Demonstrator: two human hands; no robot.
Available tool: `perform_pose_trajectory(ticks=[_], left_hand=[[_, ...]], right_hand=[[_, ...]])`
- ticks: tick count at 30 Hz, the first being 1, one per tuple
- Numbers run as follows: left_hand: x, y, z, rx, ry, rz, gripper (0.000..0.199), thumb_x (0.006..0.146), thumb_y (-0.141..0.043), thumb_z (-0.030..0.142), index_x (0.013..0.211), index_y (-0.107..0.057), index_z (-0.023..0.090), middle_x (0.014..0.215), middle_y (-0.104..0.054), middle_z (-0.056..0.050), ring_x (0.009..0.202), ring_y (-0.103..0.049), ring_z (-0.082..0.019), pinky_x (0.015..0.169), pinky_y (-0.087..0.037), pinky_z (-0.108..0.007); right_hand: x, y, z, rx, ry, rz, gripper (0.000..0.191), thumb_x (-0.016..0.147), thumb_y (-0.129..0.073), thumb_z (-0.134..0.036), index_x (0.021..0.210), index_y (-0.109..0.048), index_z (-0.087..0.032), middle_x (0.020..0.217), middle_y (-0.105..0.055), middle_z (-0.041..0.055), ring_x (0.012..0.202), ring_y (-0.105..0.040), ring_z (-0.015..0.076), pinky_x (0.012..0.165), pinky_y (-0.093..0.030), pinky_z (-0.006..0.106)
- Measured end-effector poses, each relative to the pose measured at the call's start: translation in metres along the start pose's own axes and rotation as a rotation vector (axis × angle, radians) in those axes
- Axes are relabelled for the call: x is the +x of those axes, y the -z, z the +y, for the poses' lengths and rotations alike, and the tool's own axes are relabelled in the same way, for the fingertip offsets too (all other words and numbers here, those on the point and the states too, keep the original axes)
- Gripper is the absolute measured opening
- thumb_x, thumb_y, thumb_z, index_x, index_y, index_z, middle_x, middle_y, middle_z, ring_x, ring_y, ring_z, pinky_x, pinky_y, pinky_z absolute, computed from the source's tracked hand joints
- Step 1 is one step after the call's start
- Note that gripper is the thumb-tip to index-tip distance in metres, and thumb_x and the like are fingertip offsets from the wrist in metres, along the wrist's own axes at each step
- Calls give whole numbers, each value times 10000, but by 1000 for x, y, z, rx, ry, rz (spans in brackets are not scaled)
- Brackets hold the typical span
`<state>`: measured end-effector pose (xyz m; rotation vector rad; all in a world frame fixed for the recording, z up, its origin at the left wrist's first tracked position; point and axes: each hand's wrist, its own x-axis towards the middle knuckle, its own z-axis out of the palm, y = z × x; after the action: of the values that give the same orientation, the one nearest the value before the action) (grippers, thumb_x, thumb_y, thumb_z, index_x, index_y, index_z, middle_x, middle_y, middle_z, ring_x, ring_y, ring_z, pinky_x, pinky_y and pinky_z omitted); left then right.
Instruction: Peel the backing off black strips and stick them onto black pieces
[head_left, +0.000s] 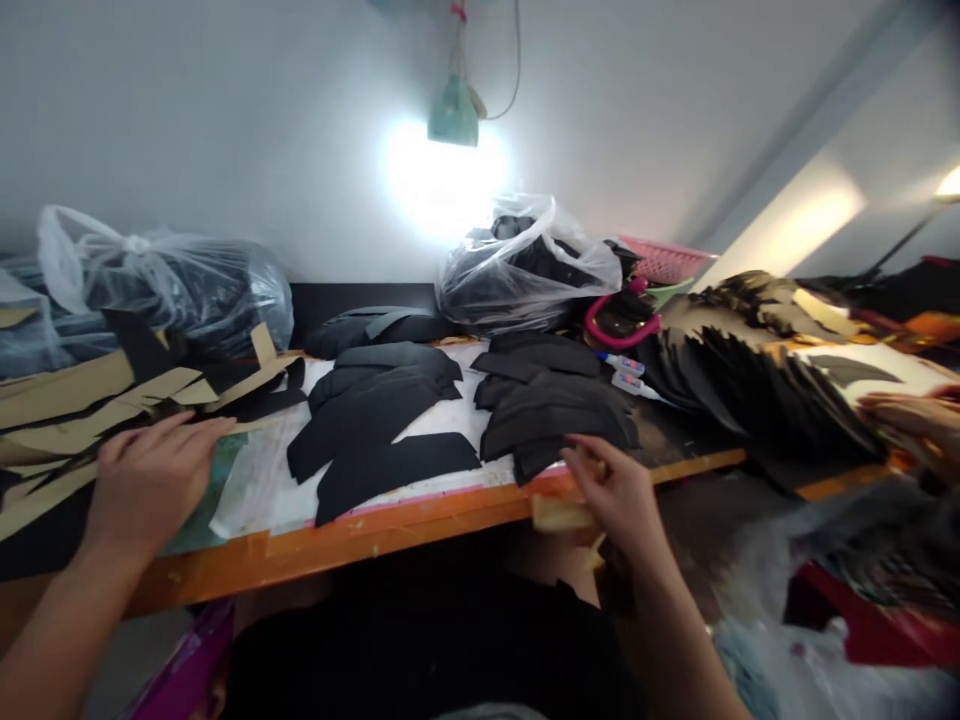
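Black, arc-shaped flat sheet pieces, middle group [367, 415]: overlapping on white paper sheets [259, 480] along the orange-edged worktable [337, 535]. Long axes slant across the table, left ends nearer the person, right ends farther off; the nearest piece lies just inside the table edge.

Dark grey-black, arc-shaped flat pieces, right group [559, 405]: stacked in overlap, long axes mostly left to right, curved edges toward the wall. Overlap hides most outlines.

Right hand [619, 485]: at the near edge of the right group, thumb and forefinger brought close together; blur leaves it unclear whether they grip a piece. Tan, blocky item [561, 515]: just below this hand, partly covered; whether it is held cannot be told.

Left hand [161, 465]: palm down, fingers extended and slightly parted over tan-and-black flat strips [97, 400]. Strips point in mixed directions, many rising toward the right; the heap is cut off at the left border.

Co-worker's hand [911, 415]: blurred, cut off at the right border, near a fanned row of black sheet pieces [772, 400].
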<state>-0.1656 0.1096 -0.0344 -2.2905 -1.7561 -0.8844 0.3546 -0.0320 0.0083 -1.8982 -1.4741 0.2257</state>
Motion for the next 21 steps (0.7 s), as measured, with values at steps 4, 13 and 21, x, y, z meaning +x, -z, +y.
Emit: perform_pose_trajectory(ticks=[4, 13, 21], left_hand=[[-19, 1, 80, 105, -386, -165, 388, 950, -375, 188, 1164, -698, 194, 1063, -736, -98, 1051, -677, -271, 1039, -449, -489], [-46, 16, 174, -277, -537, -131, 370, 976, -468, 66, 1293, -609, 195, 1078, -690, -63, 945, -640, -158, 874, -507, -284], [-57, 10, 180, -500, -393, -234, 395, 969, -492, 68, 1291, -636, 246, 1121, -681, -47, 1003, -654, -134, 883, -527, -230]], right_hand=[[-17, -39, -49, 279, 180, -369, 238, 965, -614, -361, 1043, -758, -189, 914, -757, 59, 814, -691, 190, 745, -496, 271], [-23, -86, -101, 526, 312, -682, 150, 893, -689, -214, 753, -692, -161, 703, -577, -13, 672, -513, 119, 634, -368, 233], [-20, -85, -80, 835, 30, -991, 370, 766, -831, -414, 641, -601, -152, 568, -430, -71, 533, -315, 64, 504, -234, 228]])
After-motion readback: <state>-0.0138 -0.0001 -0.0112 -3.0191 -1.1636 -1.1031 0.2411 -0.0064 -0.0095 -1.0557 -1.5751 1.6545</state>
